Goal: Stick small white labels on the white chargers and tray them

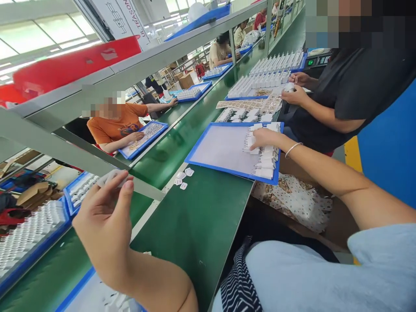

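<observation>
My left hand (108,221) is raised at the left, thumb and fingers pinched on a small flat white plastic piece (112,177). The fingers partly hide that piece. Farther right, my right hand (268,138) reaches into a blue-rimmed tray (224,170), its fingers closed around a white plug housing (256,127) among others like it. Rows of white plug housings (265,167) with thin metal pins line the tray's right side. Small white square pieces (183,175) lie loose on the green bench (191,216), between my two hands.
A co-worker's hands (295,89) handle a white part at the right, beside trays of upright plugs (256,80). A metal frame post (123,180) slants across the left. Another blue-rimmed tray (76,299) sits at lower left. Below the bench edge, a carton (341,212) holds perforated scrap sheets (292,201).
</observation>
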`<action>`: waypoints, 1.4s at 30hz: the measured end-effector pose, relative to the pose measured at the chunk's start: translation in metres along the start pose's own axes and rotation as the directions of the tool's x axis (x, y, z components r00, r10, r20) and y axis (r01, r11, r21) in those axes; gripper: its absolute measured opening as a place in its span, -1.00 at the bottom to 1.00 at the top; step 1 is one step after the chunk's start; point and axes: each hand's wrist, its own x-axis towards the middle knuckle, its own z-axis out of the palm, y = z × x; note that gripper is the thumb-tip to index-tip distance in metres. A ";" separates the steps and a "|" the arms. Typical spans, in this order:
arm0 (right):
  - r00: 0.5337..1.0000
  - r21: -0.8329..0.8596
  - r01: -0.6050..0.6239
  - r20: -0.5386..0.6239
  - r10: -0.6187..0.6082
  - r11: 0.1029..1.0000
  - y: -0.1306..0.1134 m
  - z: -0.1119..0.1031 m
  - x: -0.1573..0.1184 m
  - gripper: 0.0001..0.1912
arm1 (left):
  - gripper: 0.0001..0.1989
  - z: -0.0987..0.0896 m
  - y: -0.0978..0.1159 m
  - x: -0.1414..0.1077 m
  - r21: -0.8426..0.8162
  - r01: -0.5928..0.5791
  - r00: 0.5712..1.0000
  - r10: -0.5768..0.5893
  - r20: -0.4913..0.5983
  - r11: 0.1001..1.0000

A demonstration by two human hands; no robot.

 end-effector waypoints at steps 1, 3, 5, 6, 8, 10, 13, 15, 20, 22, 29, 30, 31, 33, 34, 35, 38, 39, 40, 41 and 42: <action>0.999 -0.034 -0.024 0.030 0.025 0.999 0.003 0.002 0.003 -0.30 | -0.65 -0.001 0.000 -0.001 -0.007 -0.002 1.000 0.002 -0.003 1.000; 0.996 -0.088 -0.063 0.065 0.068 0.994 0.004 0.007 0.006 -0.18 | -0.65 -0.003 0.000 -0.003 -0.002 -0.009 1.000 0.009 -0.016 1.000; 0.991 -0.127 -0.101 0.074 0.111 0.987 -0.001 0.014 0.007 -0.13 | -0.66 -0.003 0.001 -0.005 0.013 -0.028 0.999 0.028 -0.034 1.000; 0.988 -0.143 -0.121 0.080 0.133 0.982 -0.004 0.016 0.007 -0.15 | -0.67 -0.002 0.001 -0.005 0.018 -0.035 0.999 0.036 -0.035 0.999; 0.980 -0.170 -0.159 0.096 0.177 0.972 -0.009 0.021 0.009 -0.24 | -0.68 0.000 0.002 -0.005 0.017 -0.040 0.999 0.040 -0.019 0.999; 0.971 -0.194 -0.184 0.115 0.208 0.964 -0.012 0.023 0.009 -0.37 | -0.68 0.003 0.004 -0.005 0.021 -0.044 0.999 0.044 0.024 0.999; 0.968 -0.215 -0.184 0.129 0.215 0.959 -0.015 0.023 0.006 -0.50 | -0.68 0.009 0.006 -0.005 0.053 -0.078 0.993 0.073 0.093 0.996; 0.973 -0.215 -0.157 0.133 0.188 0.964 -0.021 0.021 0.002 -0.55 | -0.67 0.015 0.006 -0.005 0.062 -0.123 0.982 0.113 0.153 0.990; 0.992 -0.192 -0.049 0.106 0.070 0.980 -0.054 -0.003 -0.008 -0.52 | -0.55 0.045 0.000 -0.005 0.084 -0.377 0.852 0.310 0.423 0.922; 0.991 -0.167 0.029 0.137 -0.006 0.986 -0.073 -0.017 -0.012 -0.55 | -0.50 0.064 -0.004 -0.008 0.106 -0.437 0.788 0.323 0.524 0.893; 0.908 -0.058 0.365 0.244 -0.341 0.929 -0.152 -0.055 -0.054 -0.65 | -0.21 0.126 -0.012 -0.027 0.216 -0.592 0.718 0.386 0.579 0.776; 0.892 -0.066 0.410 0.235 -0.385 0.910 -0.162 -0.059 -0.061 -0.68 | -0.24 0.131 -0.013 -0.029 0.207 -0.602 0.716 0.407 0.567 0.771; 0.876 -0.076 0.456 0.217 -0.431 0.887 -0.171 -0.062 -0.067 -0.70 | -0.28 0.135 -0.016 -0.029 0.198 -0.607 0.721 0.428 0.545 0.770; 0.842 -0.096 0.530 0.179 -0.510 0.842 -0.187 -0.068 -0.076 -0.75 | -0.38 0.138 -0.022 -0.027 0.185 -0.616 0.738 0.478 0.476 0.766; 0.829 -0.100 0.553 0.164 -0.534 0.827 -0.194 -0.071 -0.078 -0.77 | -0.43 0.137 -0.025 -0.024 0.183 -0.626 0.744 0.511 0.431 0.758; 0.822 -0.102 0.566 0.150 -0.550 0.818 -0.201 -0.073 -0.080 -0.76 | -0.47 0.134 -0.029 -0.021 0.186 -0.640 0.747 0.547 0.377 0.746; 0.806 -0.079 0.590 0.127 -0.578 0.804 -0.220 -0.081 -0.083 -0.71 | -0.51 0.119 -0.039 -0.010 0.220 -0.674 0.739 0.641 0.208 0.705; 0.798 -0.058 0.600 0.122 -0.591 0.798 -0.225 -0.084 -0.084 -0.70 | -0.51 0.113 -0.041 -0.007 0.236 -0.677 0.735 0.657 0.167 0.697; 0.789 -0.035 0.610 0.119 -0.603 0.792 -0.230 -0.087 -0.085 -0.69 | -0.52 0.108 -0.043 -0.005 0.252 -0.677 0.732 0.668 0.136 0.691; 0.777 -0.010 0.623 0.121 -0.617 0.782 -0.234 -0.091 -0.085 -0.68 | -0.54 0.104 -0.045 -0.003 0.264 -0.678 0.728 0.675 0.116 0.686; 0.765 0.019 0.634 0.127 -0.631 0.773 -0.236 -0.094 -0.085 -0.67 | -0.56 0.100 -0.046 -0.002 0.274 -0.675 0.728 0.678 0.099 0.685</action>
